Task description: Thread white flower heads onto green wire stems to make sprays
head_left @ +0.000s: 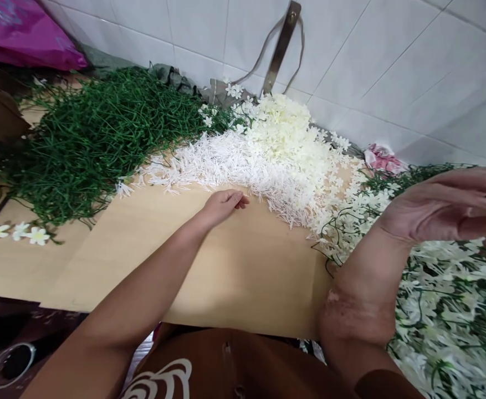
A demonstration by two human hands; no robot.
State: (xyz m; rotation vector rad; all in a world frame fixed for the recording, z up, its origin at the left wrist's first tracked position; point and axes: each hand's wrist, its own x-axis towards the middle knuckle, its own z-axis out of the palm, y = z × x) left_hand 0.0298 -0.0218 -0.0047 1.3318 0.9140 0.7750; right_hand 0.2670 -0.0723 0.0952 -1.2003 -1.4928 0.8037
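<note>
My left hand [224,205] lies half-curled at the edge of the white spiky pieces [226,163], grip unclear; my right hand [446,208] hangs flat, empty, well apart. Pale board [246,271] beneath, tiled wall [392,55] behind.

One head-worn view looks forward and steeply down from close above the person's arms. The left hand [224,205] and right hand [446,208] sit mid-frame over the surface [243,271]. Beyond the hands, a tiled wall [351,50] closes the view.

White glossy tiled wall [392,66] across top. Metal bracket [282,47], maybe a strap hanger, upper middle. Pale wooden board [234,277] centre. Dark surface [1,321] lower left.
</note>
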